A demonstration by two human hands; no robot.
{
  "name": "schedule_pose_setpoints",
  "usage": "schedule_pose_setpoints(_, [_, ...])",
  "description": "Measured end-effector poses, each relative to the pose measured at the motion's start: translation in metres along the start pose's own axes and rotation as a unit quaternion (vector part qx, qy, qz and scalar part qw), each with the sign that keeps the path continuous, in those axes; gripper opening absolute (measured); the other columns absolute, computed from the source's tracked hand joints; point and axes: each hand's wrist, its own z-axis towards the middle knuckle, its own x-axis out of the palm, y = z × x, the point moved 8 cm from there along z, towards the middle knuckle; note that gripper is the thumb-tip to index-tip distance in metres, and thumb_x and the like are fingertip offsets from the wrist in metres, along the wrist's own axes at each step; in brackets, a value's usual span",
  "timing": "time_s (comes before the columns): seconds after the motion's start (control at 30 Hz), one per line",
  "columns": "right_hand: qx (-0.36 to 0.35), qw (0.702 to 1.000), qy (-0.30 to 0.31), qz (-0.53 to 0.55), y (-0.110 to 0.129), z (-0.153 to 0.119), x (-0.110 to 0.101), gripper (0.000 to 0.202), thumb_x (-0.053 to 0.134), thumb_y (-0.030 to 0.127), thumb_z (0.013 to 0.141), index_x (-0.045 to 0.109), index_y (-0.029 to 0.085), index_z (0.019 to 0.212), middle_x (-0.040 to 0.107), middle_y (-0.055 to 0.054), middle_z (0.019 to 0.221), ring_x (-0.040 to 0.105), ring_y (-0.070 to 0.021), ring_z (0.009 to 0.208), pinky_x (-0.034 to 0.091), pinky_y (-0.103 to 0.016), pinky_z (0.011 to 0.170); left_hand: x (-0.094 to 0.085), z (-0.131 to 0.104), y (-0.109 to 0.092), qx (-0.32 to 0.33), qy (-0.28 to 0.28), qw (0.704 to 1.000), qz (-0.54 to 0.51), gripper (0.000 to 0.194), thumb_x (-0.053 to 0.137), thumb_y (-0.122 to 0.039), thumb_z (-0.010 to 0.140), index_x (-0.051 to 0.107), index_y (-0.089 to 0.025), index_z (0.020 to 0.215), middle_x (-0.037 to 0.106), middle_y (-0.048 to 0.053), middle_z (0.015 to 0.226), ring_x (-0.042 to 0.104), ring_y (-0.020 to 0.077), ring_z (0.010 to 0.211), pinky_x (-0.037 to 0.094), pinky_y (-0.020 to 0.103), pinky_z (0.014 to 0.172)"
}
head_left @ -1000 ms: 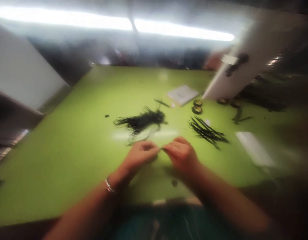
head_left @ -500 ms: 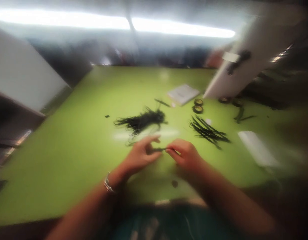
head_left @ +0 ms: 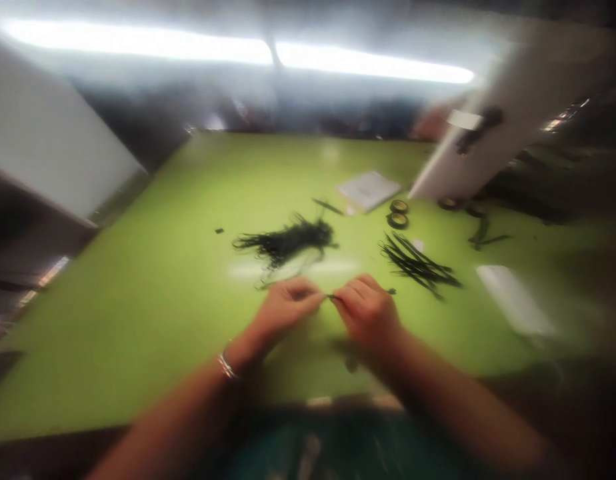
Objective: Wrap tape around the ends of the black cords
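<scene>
My left hand (head_left: 291, 303) and my right hand (head_left: 370, 310) meet over the green table, fingertips pinched close together. A short stretch of thin black wire (head_left: 330, 296) shows between them, gripped at each side. A small dark end sticks out past my right hand. Just beyond my hands lies a tangled bundle of thin black wires (head_left: 288, 241) with curled ends. To the right of my right hand, several longer black wires (head_left: 418, 261) lie in a loose fan. Blur hides the finer details of the held piece.
Two rolls of black tape (head_left: 399, 220) sit near a white booklet or pad (head_left: 369, 191). A white oblong object (head_left: 513, 299) lies at the right. White upright panels (head_left: 463, 157) flank the green table (head_left: 153, 320), and a bright tube light (head_left: 138, 41) hangs above.
My left fingers have closed from a spread pose onto the wire. My right hand has turned slightly, and a dark end now shows beyond it. The view has shifted slightly.
</scene>
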Motion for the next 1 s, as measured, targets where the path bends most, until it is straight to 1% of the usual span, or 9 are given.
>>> schedule_pose_setpoints(0.13, [0.100, 0.977, 0.099, 0.159, -0.009, 0.001, 0.015, 0.012, 0.051, 0.020, 0.090, 0.061, 0.019, 0.098, 0.066, -0.004, 0.089, 0.056, -0.0160, 0.078, 0.044, -0.027, 0.070, 0.003, -0.004, -0.021, 0.173, -0.038, 0.972, 0.152, 0.012, 0.061, -0.020, 0.083, 0.068, -0.013, 0.076, 0.065, 0.006, 0.077, 0.057, 0.0146, 0.072, 0.045, 0.028, 0.069])
schedule_pose_setpoints(0.23, [0.167, 0.941, 0.190, 0.223, -0.013, -0.002, 0.028, 0.020, 0.045, 0.023, 0.093, 0.061, 0.019, 0.082, 0.064, -0.001, 0.078, 0.055, -0.0131, 0.069, 0.041, -0.025, 0.064, 0.008, -0.007, -0.025, 0.222, -0.026, 0.956, 0.188, 0.012, 0.059, -0.018, 0.084, 0.069, -0.014, 0.079, 0.064, 0.007, 0.080, 0.057, 0.0149, 0.075, 0.046, 0.028, 0.070])
schedule_pose_setpoints(0.3, [0.211, 0.918, 0.210, 0.262, -0.017, -0.004, 0.030, 0.026, 0.048, 0.025, 0.092, 0.057, 0.018, 0.068, 0.059, 0.001, 0.066, 0.051, -0.0113, 0.062, 0.038, -0.023, 0.060, 0.006, -0.007, -0.023, 0.210, -0.021, 0.964, 0.161, 0.013, 0.061, -0.019, 0.083, 0.069, -0.015, 0.092, 0.064, 0.007, 0.087, 0.057, 0.0141, 0.076, 0.048, 0.027, 0.070])
schedule_pose_setpoints(0.4, [0.266, 0.878, 0.196, 0.346, -0.019, -0.006, 0.030, 0.025, 0.055, 0.025, 0.087, 0.056, 0.017, 0.063, 0.054, 0.004, 0.060, 0.048, -0.0096, 0.059, 0.036, -0.022, 0.058, 0.001, -0.002, -0.017, 0.136, -0.006, 0.985, 0.107, 0.048, 0.066, -0.021, 0.080, 0.058, -0.018, 0.127, 0.064, 0.008, 0.104, 0.055, 0.0110, 0.070, 0.049, 0.025, 0.065])
schedule_pose_setpoints(0.47, [0.292, 0.864, 0.168, 0.375, -0.021, -0.005, 0.026, 0.025, 0.057, 0.025, 0.085, 0.056, 0.017, 0.061, 0.052, 0.004, 0.058, 0.046, -0.0093, 0.058, 0.036, -0.022, 0.058, 0.002, 0.000, -0.015, 0.095, 0.019, 0.992, 0.082, 0.047, 0.067, -0.023, 0.079, 0.060, -0.017, 0.124, 0.064, 0.009, 0.108, 0.057, 0.0119, 0.073, 0.049, 0.026, 0.068])
schedule_pose_setpoints(0.53, [0.308, 0.859, 0.138, 0.385, -0.021, -0.004, 0.022, 0.026, 0.057, 0.028, 0.085, 0.057, 0.017, 0.062, 0.050, 0.004, 0.058, 0.045, -0.0095, 0.058, 0.036, -0.023, 0.058, 0.005, 0.001, -0.016, 0.078, 0.049, 0.995, 0.048, 0.027, 0.066, -0.024, 0.079, 0.071, -0.015, 0.105, 0.067, 0.010, 0.103, 0.061, 0.0159, 0.084, 0.049, 0.028, 0.076])
schedule_pose_setpoints(0.73, [0.300, 0.875, 0.115, 0.364, -0.020, -0.005, 0.023, 0.029, 0.051, 0.035, 0.089, 0.059, 0.017, 0.066, 0.051, 0.003, 0.057, 0.047, -0.0114, 0.058, 0.037, -0.024, 0.056, 0.005, 0.001, -0.007, 0.010, 0.041, 0.998, -0.050, 0.011, 0.066, -0.023, 0.078, 0.071, -0.014, 0.082, 0.067, 0.006, 0.082, 0.059, 0.0153, 0.076, 0.046, 0.026, 0.069])
schedule_pose_setpoints(0.83, [0.254, 0.896, 0.175, 0.320, -0.020, -0.005, 0.028, 0.027, 0.052, 0.030, 0.089, 0.057, 0.018, 0.065, 0.053, 0.003, 0.058, 0.047, -0.0107, 0.057, 0.037, -0.023, 0.057, 0.008, 0.000, -0.009, 0.037, 0.047, 0.998, -0.006, 0.009, 0.065, -0.020, 0.077, 0.069, -0.013, 0.076, 0.065, 0.005, 0.077, 0.058, 0.0146, 0.073, 0.045, 0.025, 0.068])
schedule_pose_setpoints(1.0, [0.148, 0.913, 0.293, 0.243, -0.010, -0.007, 0.024, 0.021, 0.054, 0.030, 0.088, 0.061, 0.021, 0.070, 0.062, 0.002, 0.065, 0.053, -0.0120, 0.060, 0.037, -0.023, 0.058, 0.024, -0.006, -0.003, 0.043, 0.139, 0.987, 0.064, 0.010, 0.060, -0.017, 0.078, 0.069, -0.015, 0.080, 0.066, 0.004, 0.079, 0.060, 0.0151, 0.073, 0.046, 0.026, 0.068])
